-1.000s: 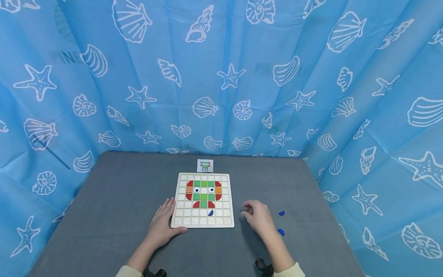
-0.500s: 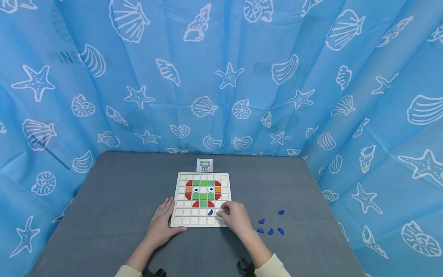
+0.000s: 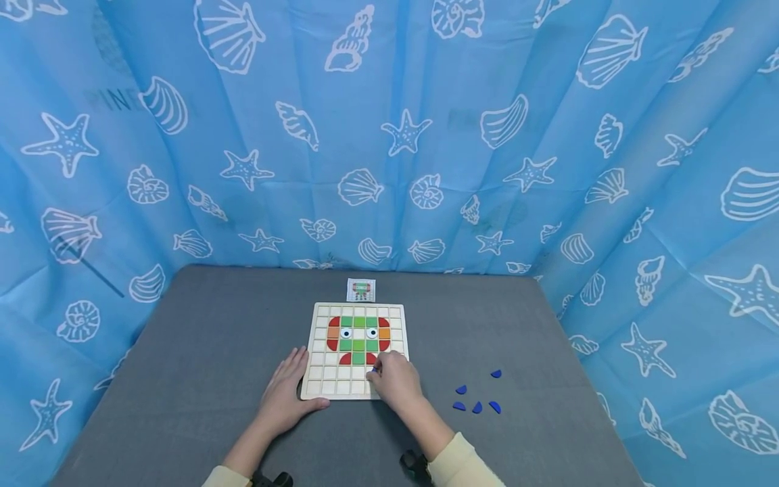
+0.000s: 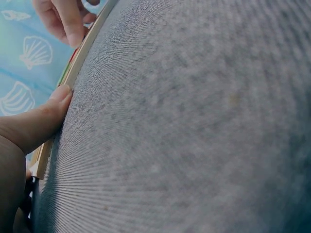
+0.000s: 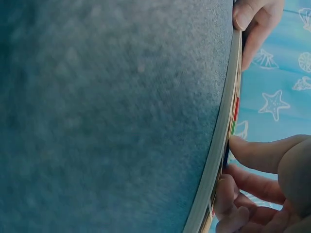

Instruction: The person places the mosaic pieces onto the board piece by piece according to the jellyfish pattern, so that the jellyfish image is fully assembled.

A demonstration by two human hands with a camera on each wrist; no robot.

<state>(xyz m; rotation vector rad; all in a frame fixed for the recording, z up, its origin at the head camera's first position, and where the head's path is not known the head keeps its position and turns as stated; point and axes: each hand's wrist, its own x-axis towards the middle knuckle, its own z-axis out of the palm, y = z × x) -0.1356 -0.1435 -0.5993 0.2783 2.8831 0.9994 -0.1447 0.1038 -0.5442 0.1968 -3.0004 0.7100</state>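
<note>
On the table lies a square wooden grid board (image 3: 329,388) bearing a face pattern of red, green and orange tiles (image 3: 358,345) with two eye tiles (image 3: 372,333). My left hand (image 3: 285,392) rests at the board's lower left corner, fingers straight along the left side and thumb against the front edge. Over the lower right of the grid, my right hand (image 3: 398,385) pinches a blue half-round piece (image 5: 226,154) between thumb and finger, right at the board's surface. In the head view the fingers hide most of that piece.
Several loose blue half-round pieces (image 3: 477,407) lie on the grey tabletop (image 3: 535,446) right of the board. A small pattern card (image 3: 361,290) sits just behind the board. A blue shell-print curtain (image 3: 365,135) hangs around the table's back and sides.
My right hand has moved left from beside the board onto the grid, and its fingers now pinch the blue piece lying there. My left hand has stayed at the corner.
</note>
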